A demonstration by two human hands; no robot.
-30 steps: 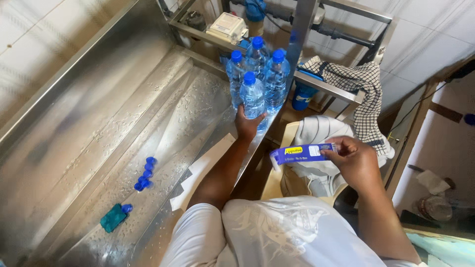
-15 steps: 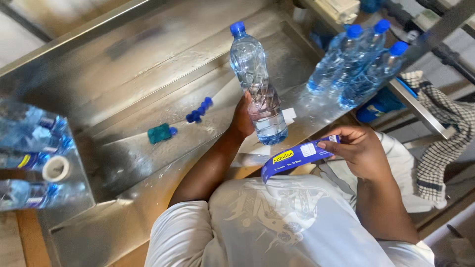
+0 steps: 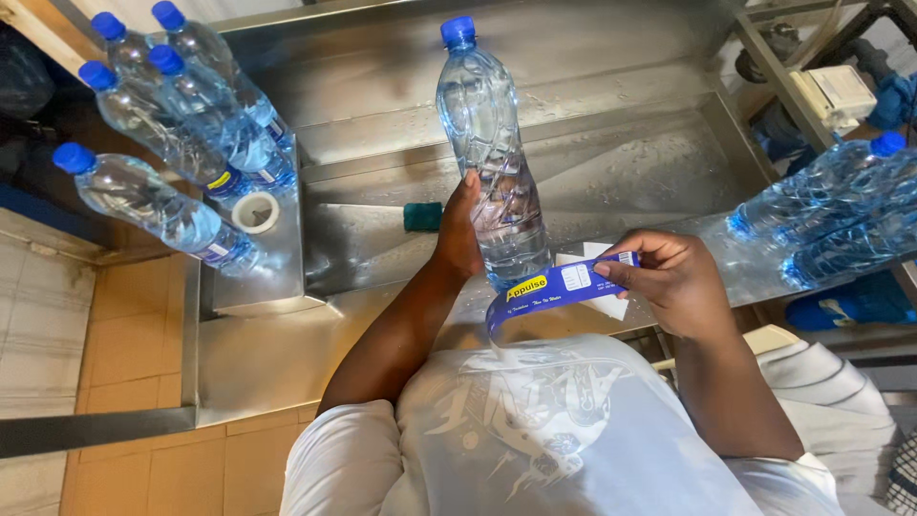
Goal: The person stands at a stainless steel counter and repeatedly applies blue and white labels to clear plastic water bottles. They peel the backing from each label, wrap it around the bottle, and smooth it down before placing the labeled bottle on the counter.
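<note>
Head view: left hand [image 3: 460,229] grips clear blue-capped bottle [image 3: 492,153]; right hand [image 3: 669,282] pinches blue label [image 3: 554,287].

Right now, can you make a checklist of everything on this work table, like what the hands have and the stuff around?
Surface: wet steel trough, bare along the back.
Job's things: unlabelled water bottle upright; blue label strip beside it.
Clutter: tape roll; green sponge; white paper under the strip.
Hands: left hand grips the bottle; right hand pinches the strip.
Cables: nothing seen for certain.
Surroundings: labelled bottles at left, more bottles at right, tan floor tiles.
</note>
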